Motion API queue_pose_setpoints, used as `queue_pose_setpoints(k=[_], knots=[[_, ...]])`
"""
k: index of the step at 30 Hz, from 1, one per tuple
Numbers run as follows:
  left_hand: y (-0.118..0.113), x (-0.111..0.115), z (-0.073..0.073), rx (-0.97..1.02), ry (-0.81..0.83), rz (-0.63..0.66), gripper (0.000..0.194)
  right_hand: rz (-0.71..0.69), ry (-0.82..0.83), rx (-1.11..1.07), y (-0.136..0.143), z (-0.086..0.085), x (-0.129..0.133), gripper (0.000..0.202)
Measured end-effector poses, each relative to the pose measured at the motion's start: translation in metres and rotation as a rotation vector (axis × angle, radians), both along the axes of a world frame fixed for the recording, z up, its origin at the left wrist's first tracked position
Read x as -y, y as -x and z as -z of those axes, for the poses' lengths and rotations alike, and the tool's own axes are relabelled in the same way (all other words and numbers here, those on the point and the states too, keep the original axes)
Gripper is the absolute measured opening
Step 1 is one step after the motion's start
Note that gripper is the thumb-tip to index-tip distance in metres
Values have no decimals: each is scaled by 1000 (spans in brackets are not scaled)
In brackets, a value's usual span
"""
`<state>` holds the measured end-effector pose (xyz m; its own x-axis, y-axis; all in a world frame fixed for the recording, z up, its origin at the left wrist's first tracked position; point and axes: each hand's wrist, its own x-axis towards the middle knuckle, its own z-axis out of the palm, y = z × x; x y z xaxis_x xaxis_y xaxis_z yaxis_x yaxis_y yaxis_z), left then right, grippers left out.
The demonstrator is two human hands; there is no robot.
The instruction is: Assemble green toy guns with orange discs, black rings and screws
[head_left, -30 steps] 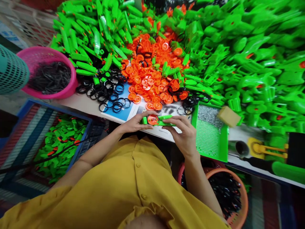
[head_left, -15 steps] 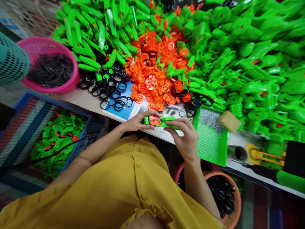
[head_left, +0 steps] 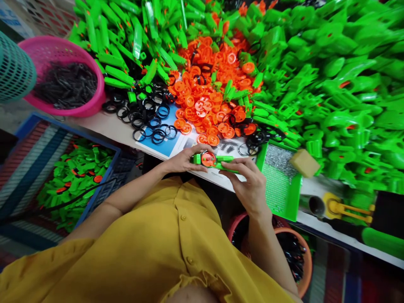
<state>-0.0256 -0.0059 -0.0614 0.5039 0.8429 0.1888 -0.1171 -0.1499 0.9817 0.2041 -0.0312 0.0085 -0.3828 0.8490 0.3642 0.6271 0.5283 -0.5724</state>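
Observation:
Between my two hands, just above the table's front edge, is a long green plastic part point(head_left: 225, 159) with a round orange disc point(head_left: 208, 158) set in it; a dark ring seems to run round the disc. My left hand point(head_left: 183, 160) grips the left end, fingers above and thumb below. At the other end, my right hand point(head_left: 248, 179) pinches the part between thumb and fingers. Beyond my hands lie a heap of orange discs point(head_left: 205, 105) and loose black rings point(head_left: 158, 135).
Green plastic parts point(head_left: 341, 84) pile high at the right and back. A green tray point(head_left: 277, 193) holds small metal pieces, with a tan block point(head_left: 304, 163) at its edge. A pink basket point(head_left: 102, 90) of dark pieces stands left. Below left is a blue crate point(head_left: 115, 156) of green parts.
The view has shifted slightly. My hands still hold the green part and have moved a little to the right in the picture, with my right fingers slightly repositioned.

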Motion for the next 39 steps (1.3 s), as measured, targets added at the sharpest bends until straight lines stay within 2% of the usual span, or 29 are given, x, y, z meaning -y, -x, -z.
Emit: queue_pose_setpoints(k=[3,6,9,13,21,27,32,39], knots=[[0,-1,1,-9,-5,7,66,6,-13,35,-1,2,1,16],[1,-2,-1,-30,-9,14,68,7,-104,59,-1,4,-1,16],[2,-3,-3,-58,-12,29,64,1,-214,91,-2,6,-6,18],[4,-4,-3,-66,-13,16,60,-57,-264,141,-3,6,-15,21],[8,-5,-1,-41,-48,16,57,-186,-191,204,1,-6,-28,39],[12,-6,-1,-68,-76,41,59,-292,-223,317,14,-19,-33,25],[14,-5,0,-61,-69,2,66,-320,-248,334,24,-19,-35,22],[16,2,3,-72,-8,-37,84,-334,-148,357,29,-20,-31,16]])
